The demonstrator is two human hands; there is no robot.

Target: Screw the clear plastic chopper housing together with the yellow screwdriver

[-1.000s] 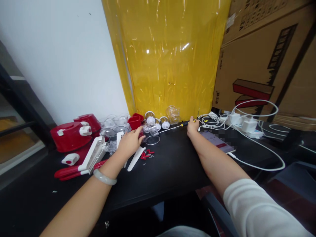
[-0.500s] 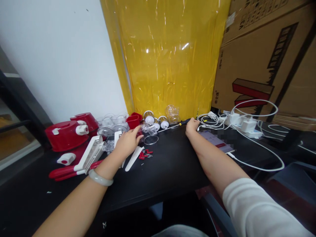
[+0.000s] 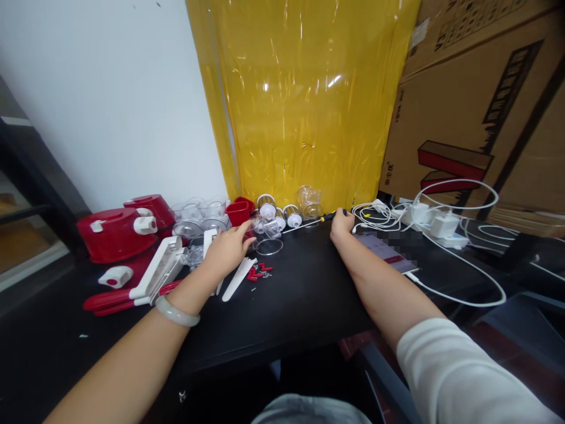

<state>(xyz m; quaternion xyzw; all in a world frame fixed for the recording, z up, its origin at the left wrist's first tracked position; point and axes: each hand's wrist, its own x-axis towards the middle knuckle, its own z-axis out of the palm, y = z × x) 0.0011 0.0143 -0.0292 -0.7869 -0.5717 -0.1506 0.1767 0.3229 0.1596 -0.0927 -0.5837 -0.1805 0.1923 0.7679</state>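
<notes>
My right hand (image 3: 341,224) is closed round the black and yellow handle of a screwdriver (image 3: 309,221) that lies along the far edge of the black table (image 3: 300,294). My left hand (image 3: 227,250) rests, fingers stretched, among clear plastic parts, its fingertips at a clear piece (image 3: 265,228) beside a red cup (image 3: 238,213). A clear ring (image 3: 269,247), small red clips (image 3: 258,271) and a white blade-shaped piece (image 3: 236,281) lie just right of that hand. A pale bangle sits on my left wrist.
Red lidded containers (image 3: 115,232), a white frame part (image 3: 156,268) and red sticks lie at the left. Small brass-banded caps (image 3: 278,212) stand at the back. A yellow plastic sheet (image 3: 304,100), cardboard boxes (image 3: 485,100), white chargers and cables (image 3: 436,227) and a phone (image 3: 384,250) are at the right.
My right hand has closed over the screwdriver handle, which showed in front of its fingers a second ago. The left hand has barely shifted; the view has tilted a little.
</notes>
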